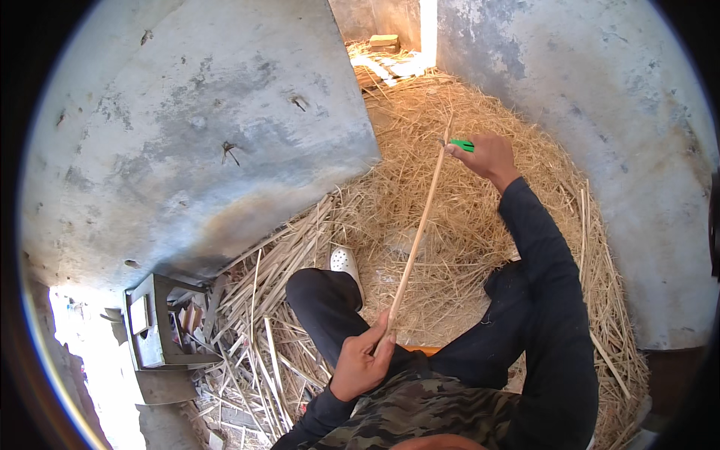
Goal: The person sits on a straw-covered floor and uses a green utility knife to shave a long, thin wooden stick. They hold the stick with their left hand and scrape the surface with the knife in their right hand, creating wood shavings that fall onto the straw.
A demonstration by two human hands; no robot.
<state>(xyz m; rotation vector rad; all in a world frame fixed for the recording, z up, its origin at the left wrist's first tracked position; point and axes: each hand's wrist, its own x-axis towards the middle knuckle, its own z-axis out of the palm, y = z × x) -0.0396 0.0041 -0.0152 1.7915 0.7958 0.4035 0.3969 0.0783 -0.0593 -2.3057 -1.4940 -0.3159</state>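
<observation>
A long, pale wooden stick (pixel 421 225) runs slantwise in front of me, its near end low in the middle and its far end up over the straw. My left hand (pixel 363 361) is closed around the near end, thumb and forefinger pinching it. Near the far end, my right hand (pixel 486 157) grips a green-handled tool (pixel 463 144), which looks like a small knife. Its working end meets the stick; the blade itself is too small to make out. The stick's tip beyond the tool looks thin and frayed.
Straw shavings (pixel 450 195) heap over the floor ahead. Split sticks (pixel 259 337) lie piled at left, beside an overturned frame-like stool (pixel 166 322) holding scraps. Grey plastered walls (pixel 210 127) rise on both sides. A brick (pixel 384 41) lies at the far end. My white clog (pixel 345 264) rests by the straw.
</observation>
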